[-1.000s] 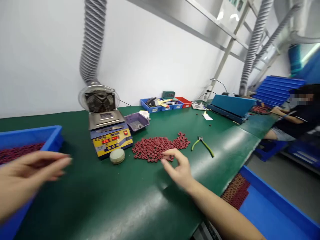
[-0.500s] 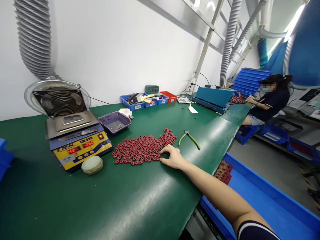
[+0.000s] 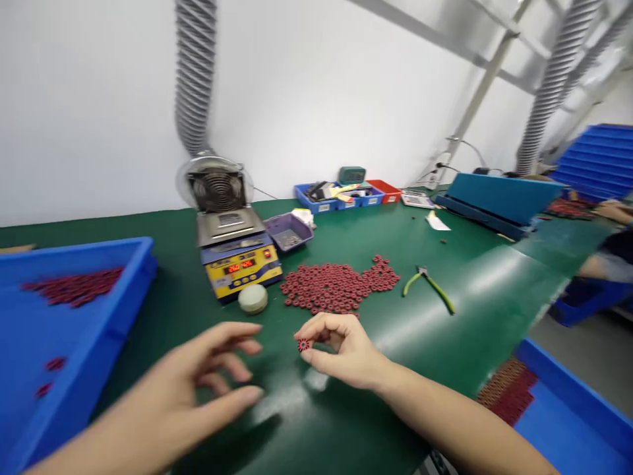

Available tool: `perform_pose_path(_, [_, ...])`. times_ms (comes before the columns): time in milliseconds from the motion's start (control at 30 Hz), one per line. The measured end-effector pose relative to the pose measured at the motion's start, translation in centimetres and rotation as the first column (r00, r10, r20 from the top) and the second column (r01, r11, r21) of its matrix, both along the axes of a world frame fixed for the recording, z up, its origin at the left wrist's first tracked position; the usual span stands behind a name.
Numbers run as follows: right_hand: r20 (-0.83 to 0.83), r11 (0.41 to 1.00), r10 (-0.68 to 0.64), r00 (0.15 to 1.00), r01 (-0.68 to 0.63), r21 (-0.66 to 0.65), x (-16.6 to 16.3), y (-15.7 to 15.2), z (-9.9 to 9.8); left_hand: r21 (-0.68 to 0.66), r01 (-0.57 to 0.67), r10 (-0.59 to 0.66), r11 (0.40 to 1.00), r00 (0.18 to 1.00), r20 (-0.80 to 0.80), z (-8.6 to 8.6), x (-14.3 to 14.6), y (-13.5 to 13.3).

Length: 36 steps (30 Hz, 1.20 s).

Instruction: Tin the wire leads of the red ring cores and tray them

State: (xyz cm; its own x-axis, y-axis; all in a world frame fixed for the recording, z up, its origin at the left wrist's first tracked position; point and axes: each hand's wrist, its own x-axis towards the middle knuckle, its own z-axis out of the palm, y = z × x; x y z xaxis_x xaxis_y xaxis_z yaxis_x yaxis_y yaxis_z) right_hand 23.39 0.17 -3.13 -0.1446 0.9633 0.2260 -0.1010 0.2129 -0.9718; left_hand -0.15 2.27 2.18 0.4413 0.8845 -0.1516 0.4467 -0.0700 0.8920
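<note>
Pinching one red ring point(image 3: 303, 345), right hand point(image 3: 353, 353) hovers near ring pile point(image 3: 326, 287); left hand point(image 3: 185, 382) hangs spread, empty, over green table point(image 3: 346, 429).

Pile of red rings point(image 3: 326, 285), on green table point(image 3: 227, 432) | Right hand point(image 3: 349, 353): in front of pile, 1 ring point(image 3: 303, 345) in fingertip pinch | Left hand point(image 3: 185, 382): left-front of pile, loosely cupped, blurred | Green-handled pliers point(image 3: 439, 291): right of pile | Purple tray point(image 3: 299, 241): behind-left of pile
</note>
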Motion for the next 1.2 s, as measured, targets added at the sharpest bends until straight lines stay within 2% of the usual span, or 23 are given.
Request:
perform_pose_path(100, [-0.148,0.99,0.098,0.984,-0.112,-0.091,-2.7,0.1,-0.2,-0.013,0.096,-0.097,0.995,0.994,-0.051,0.2,1.6,-0.9])
perform_pose_path(233, [-0.258,0.953,0.152,0.954,-0.21,-0.217,-3.3,0.0,-1.2,-0.04,0.13,-0.131,0.991,0.991,-0.009,0.2,2.2,-0.5])
perform_pose_path(333, [-0.291,0.931,0.169,0.942,-0.249,-0.267,-3.1,-0.2,-1.6,-0.089,0.141,-0.14,0.986,0.99,0.019,0.2,2.1,0.1])
perform_pose_path(500, [-0.333,0.903,0.189,0.924,-0.297,-0.31,-3.2,-0.4,-1.6,-0.089,0.13,-0.129,0.988,0.992,0.014,-0.1,2.3,0.6])
perform_pose_path(767, [-0.333,0.833,0.19,0.924,-0.331,-0.443,-3.8,-0.6,-1.6,0.042,0.142,-0.142,0.989,0.99,-0.001,-0.4,2.6,-0.1])
perform_pose_path(867, [-0.295,0.818,0.18,0.938,-0.31,-0.485,-3.9,-0.6,-1.6,0.098,0.098,-0.104,0.99,0.992,0.065,-0.3,2.7,-0.2])
perform_pose_path(967, [-0.241,0.809,0.158,0.958,-0.266,-0.524,-3.9,-0.6,-1.5,0.151,-0.051,0.024,0.987,0.984,0.175,-0.4,2.2,0.3])
perform_pose_path(1033, [-0.249,0.799,0.147,0.957,-0.263,-0.54,-3.9,-0.5,-1.4,0.143,-0.076,0.052,0.987,0.985,0.167,-0.6,1.8,0.8])
perform_pose_path(1200, [-0.287,0.781,0.128,0.949,-0.274,-0.561,-4.0,-0.7,-1.0,0.141,0.173,-0.165,0.975,0.984,-0.064,-0.9,2.3,0.6])
